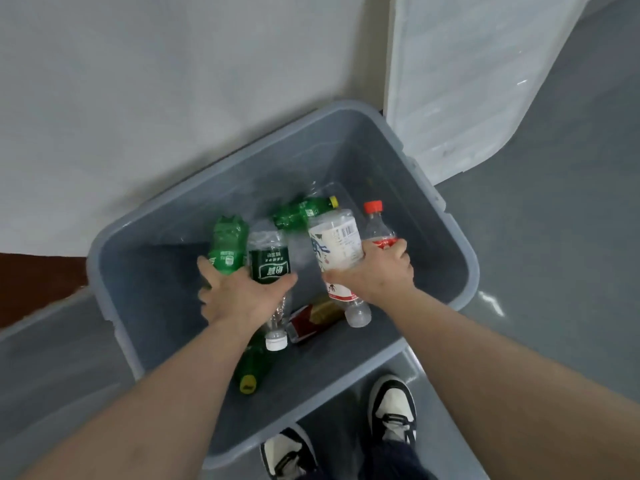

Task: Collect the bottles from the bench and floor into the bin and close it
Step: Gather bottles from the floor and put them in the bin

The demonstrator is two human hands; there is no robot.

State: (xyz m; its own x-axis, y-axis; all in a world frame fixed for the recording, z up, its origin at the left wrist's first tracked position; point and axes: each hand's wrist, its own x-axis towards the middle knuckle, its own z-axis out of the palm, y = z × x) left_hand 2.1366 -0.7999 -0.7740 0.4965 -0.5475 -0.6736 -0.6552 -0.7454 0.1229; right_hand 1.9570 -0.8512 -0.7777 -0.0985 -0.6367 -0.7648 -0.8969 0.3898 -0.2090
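Grey bin (446,233), lid (460,81) off, far right | left hand (242,296) clasps two green bottles (227,251) | right hand (377,271) clasps white-label bottle (334,240) and red-cap bottle (377,223)

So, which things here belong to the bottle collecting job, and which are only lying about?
Part of the job:
- grey bin
- white lid leaning on the wall
- left hand holding two bottles: green, dark-label clear
- right hand holding two bottles: white-label, red-cap
- bottles already inside, e.g. yellow-cap green one

Just there:
- shoes
- floor
- wall
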